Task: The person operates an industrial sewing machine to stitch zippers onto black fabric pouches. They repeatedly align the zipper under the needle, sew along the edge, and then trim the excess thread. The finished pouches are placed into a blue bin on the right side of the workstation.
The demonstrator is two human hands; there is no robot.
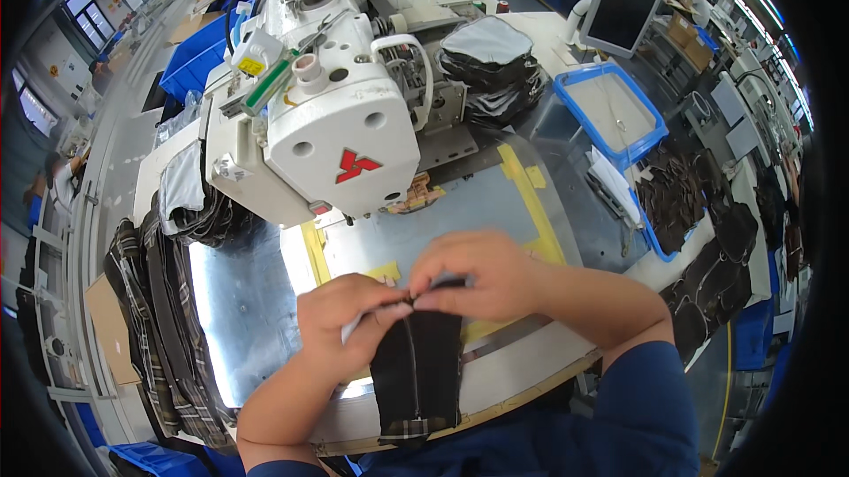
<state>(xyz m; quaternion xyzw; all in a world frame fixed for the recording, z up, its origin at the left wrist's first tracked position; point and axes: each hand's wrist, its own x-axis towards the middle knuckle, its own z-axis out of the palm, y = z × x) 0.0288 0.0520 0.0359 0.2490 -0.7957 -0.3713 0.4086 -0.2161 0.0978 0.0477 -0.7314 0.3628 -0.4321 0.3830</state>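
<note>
A dark fabric piece [438,362] hangs toward me over the front edge of the sewing machine's table. A thin pale line, a zipper or a seam, runs down it, and its lower end has a plaid strip. My left hand [340,322] pinches its upper end between thumb and fingers. Right beside it, my right hand [478,274] pinches the same end, fingertips almost touching the left ones. Exactly what lies between the fingertips is hidden. Beyond both hands stands the white head of a large sewing machine [327,141], over a metal plate [398,234] edged with yellow tape.
Plaid and dark cloth pieces [159,327] drape at the left. A stack of pale-topped dark pieces [491,70] sits behind the machine, right of its head. Farther right are a blue-rimmed tray [659,128], a bin of dark scraps [672,198] and a monitor [622,7].
</note>
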